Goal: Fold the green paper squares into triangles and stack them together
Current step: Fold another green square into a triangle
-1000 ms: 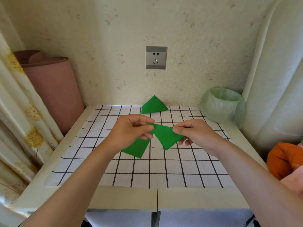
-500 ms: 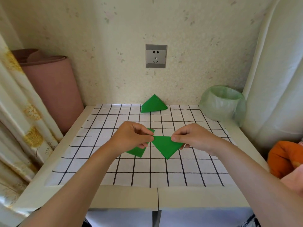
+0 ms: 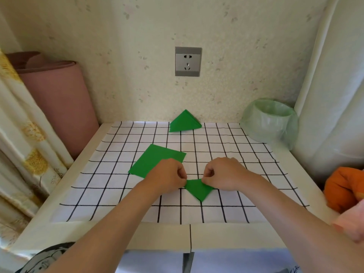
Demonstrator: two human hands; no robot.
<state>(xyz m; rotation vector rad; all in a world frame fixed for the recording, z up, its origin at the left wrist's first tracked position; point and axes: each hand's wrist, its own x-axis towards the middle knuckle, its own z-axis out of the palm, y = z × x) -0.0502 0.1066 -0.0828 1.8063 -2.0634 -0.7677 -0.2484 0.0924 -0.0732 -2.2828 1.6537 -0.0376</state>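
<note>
A small folded green triangle [image 3: 198,189] lies point-down on the checked cloth, near the table's front middle. My left hand [image 3: 167,177] pinches its upper left corner and my right hand [image 3: 223,174] pinches its upper right corner. Flat green paper squares [image 3: 155,159] lie on the cloth just behind my left hand, partly hidden by it. A stack of folded green triangles [image 3: 185,122] rests at the back of the table against the wall.
The white table [image 3: 157,235] carries a black-and-white checked cloth [image 3: 246,174]. A bin with a green bag [image 3: 270,121] stands at the back right. A pink roll [image 3: 59,103] and a curtain [image 3: 25,144] are on the left, an orange object [image 3: 342,188] on the right.
Both hands have come down toward the cloth with the folded triangle. The green squares that my left hand covered now lie exposed behind it.
</note>
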